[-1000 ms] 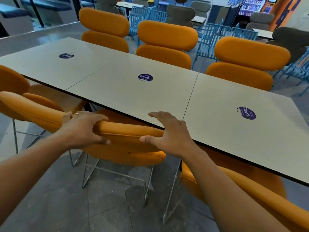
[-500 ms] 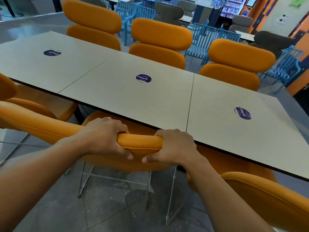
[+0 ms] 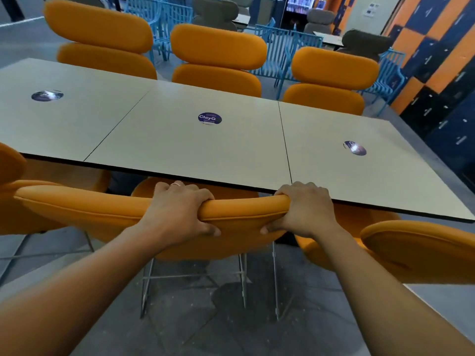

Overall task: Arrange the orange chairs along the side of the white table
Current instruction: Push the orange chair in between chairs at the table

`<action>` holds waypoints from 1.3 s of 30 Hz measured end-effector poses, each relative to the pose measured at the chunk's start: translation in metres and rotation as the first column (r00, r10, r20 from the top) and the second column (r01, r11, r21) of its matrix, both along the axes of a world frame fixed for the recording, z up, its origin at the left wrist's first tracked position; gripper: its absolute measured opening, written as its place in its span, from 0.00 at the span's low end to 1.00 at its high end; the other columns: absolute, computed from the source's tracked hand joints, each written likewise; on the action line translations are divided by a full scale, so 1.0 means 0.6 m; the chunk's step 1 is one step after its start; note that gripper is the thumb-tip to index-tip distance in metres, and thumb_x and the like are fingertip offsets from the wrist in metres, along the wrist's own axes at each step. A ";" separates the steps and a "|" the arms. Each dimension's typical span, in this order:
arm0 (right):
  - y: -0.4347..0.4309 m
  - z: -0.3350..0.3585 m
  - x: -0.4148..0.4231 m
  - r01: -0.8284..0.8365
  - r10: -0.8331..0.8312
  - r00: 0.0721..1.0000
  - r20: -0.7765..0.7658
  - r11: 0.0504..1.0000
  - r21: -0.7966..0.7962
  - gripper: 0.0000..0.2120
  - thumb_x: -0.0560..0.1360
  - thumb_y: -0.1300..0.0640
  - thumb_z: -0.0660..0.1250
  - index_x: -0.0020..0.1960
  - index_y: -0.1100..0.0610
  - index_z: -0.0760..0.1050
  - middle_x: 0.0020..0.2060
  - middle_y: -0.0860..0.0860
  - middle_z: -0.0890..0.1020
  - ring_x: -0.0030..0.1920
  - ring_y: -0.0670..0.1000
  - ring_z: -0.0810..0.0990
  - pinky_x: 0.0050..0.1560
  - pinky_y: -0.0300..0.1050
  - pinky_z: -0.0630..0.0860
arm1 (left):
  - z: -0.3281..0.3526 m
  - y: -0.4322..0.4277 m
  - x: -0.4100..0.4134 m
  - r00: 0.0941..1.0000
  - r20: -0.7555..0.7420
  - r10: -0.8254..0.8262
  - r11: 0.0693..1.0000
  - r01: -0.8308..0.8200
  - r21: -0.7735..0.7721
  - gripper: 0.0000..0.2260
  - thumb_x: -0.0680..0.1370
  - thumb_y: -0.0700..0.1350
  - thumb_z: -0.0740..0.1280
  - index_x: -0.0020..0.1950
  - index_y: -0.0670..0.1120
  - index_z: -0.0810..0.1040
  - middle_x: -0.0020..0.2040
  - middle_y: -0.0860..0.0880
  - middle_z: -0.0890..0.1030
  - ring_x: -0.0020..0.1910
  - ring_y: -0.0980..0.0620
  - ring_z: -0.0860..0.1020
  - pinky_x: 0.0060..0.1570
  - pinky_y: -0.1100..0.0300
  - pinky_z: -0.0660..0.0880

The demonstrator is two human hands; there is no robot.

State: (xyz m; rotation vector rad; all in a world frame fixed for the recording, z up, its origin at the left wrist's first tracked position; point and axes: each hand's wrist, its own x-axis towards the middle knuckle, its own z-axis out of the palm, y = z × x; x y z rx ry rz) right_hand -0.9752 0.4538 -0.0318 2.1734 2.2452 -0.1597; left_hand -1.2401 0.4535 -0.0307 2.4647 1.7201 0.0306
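A long white table (image 3: 180, 147) of three joined tops runs across the view. On its near side stands an orange chair (image 3: 102, 214) with its backrest toward me and its seat partly under the table edge. My left hand (image 3: 180, 211) grips the top of that backrest near its middle. My right hand (image 3: 305, 211) grips the backrest's right end. Another orange chair (image 3: 421, 253) stands close at the right, and a third (image 3: 10, 181) at the left edge.
Three more orange chairs (image 3: 218, 60) line the table's far side. Behind them are blue slatted chairs (image 3: 282, 47), grey chairs and small tables. Orange and blue lockers (image 3: 437, 73) fill the right wall. The chair's thin metal legs (image 3: 241, 278) stand on grey floor tiles.
My right hand went from lying open on the backrest to gripping its end, and my hands now sit farther apart. The view has shifted right, with the chair closer to the table edge.
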 end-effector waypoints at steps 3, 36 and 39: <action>0.002 0.001 0.001 -0.001 0.001 1.000 0.012 1.000 -0.009 0.41 0.53 0.21 0.70 0.60 0.40 0.75 0.52 0.46 0.78 0.55 0.52 0.74 0.58 0.53 0.70 | -0.003 -0.008 -0.020 0.979 -0.059 0.195 0.981 -0.195 0.008 0.36 0.60 0.79 0.61 0.63 0.62 0.70 0.62 0.52 0.73 0.64 0.45 0.68 0.63 0.40 0.59; -0.046 -0.018 -0.099 0.039 -0.032 0.997 -0.076 0.995 0.091 0.43 0.47 0.14 0.58 0.50 0.42 0.76 0.42 0.42 0.78 0.47 0.47 0.76 0.52 0.49 0.69 | -0.024 -0.004 -0.226 0.986 -0.048 0.161 0.971 -0.150 0.188 0.34 0.54 0.72 0.73 0.51 0.54 0.75 0.44 0.52 0.74 0.50 0.43 0.74 0.58 0.41 0.63; -0.079 -0.027 -0.148 0.035 -0.032 0.999 -0.029 0.992 0.125 0.43 0.50 0.13 0.56 0.51 0.41 0.76 0.44 0.43 0.77 0.48 0.48 0.74 0.53 0.51 0.70 | -0.016 -0.010 -0.278 0.986 -0.103 0.134 0.984 -0.120 0.132 0.33 0.54 0.73 0.73 0.53 0.58 0.74 0.44 0.54 0.76 0.50 0.46 0.74 0.57 0.43 0.64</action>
